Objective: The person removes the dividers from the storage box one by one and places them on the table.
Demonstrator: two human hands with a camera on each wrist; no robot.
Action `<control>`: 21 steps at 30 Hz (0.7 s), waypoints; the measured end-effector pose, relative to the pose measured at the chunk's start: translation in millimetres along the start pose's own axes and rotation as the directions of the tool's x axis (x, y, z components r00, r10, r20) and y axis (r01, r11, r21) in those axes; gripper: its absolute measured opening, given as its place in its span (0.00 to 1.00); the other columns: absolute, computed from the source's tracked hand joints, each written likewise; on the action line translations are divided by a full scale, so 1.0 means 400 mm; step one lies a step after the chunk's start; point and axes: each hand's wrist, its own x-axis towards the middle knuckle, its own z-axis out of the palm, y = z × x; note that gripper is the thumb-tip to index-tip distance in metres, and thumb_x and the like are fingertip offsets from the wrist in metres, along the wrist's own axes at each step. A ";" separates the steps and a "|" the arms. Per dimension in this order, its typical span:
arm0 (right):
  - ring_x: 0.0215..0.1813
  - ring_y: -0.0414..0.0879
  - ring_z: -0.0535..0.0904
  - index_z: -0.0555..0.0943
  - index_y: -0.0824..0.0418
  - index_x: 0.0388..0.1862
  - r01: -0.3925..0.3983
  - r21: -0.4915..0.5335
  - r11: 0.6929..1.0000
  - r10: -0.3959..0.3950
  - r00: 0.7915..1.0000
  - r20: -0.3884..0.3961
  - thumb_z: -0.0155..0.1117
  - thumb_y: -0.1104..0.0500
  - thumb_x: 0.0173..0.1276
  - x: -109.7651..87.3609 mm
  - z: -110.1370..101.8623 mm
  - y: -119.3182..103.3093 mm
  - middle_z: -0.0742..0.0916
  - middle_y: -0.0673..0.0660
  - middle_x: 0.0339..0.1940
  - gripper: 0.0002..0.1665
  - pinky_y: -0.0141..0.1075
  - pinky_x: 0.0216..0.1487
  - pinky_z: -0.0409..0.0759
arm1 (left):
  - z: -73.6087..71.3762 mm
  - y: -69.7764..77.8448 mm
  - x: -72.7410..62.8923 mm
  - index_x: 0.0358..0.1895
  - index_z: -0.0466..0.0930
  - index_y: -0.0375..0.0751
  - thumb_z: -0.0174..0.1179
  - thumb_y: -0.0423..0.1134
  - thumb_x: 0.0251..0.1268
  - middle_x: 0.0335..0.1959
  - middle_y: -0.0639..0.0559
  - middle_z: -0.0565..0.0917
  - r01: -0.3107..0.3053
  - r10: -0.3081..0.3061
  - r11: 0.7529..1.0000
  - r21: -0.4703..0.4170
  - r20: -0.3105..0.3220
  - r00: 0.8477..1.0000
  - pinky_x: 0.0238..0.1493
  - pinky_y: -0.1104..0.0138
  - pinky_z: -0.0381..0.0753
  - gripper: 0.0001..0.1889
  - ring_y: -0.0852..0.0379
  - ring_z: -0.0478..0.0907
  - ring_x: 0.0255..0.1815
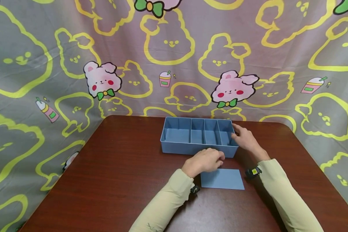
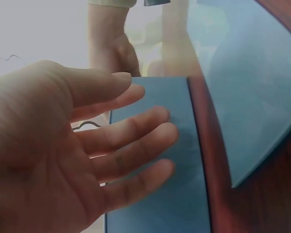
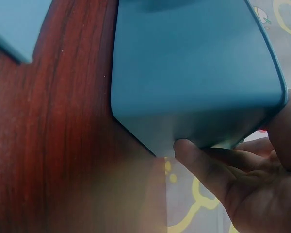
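Note:
A blue divided storage box (image 1: 176, 147) stands toward the back of the table, its wide compartment at the left and three narrower ones to the right. My right hand (image 1: 245, 138) grips its right end, thumb over the rim; in the right wrist view, fingers (image 3: 196, 158) lie against the outside of the end wall. Close to the box's front wall (image 2: 184, 204) is my left hand (image 2: 63, 150), with relaxed, slightly bent fingers and nothing held. Below that hand, a flat blue rectangular panel (image 1: 223, 179) lies on the table in front of the box.
The dark reddish-brown wooden table (image 1: 110, 174) extends on both sides of the box. A grey-pink curtain (image 1: 127, 48) with cartoon rabbits hangs behind the back edge and along the sides.

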 end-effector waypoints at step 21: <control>0.63 0.68 0.75 0.54 0.68 0.77 -0.025 -0.003 1.000 0.025 1.000 0.008 0.48 0.59 0.74 0.002 0.002 0.000 0.68 0.73 0.72 0.36 0.56 0.55 0.77 | -0.066 -0.018 -0.027 0.58 0.80 0.47 0.52 0.43 0.75 0.43 0.57 0.85 -0.030 0.004 0.989 -0.143 -0.182 0.983 0.31 0.76 0.74 0.14 0.68 0.76 0.31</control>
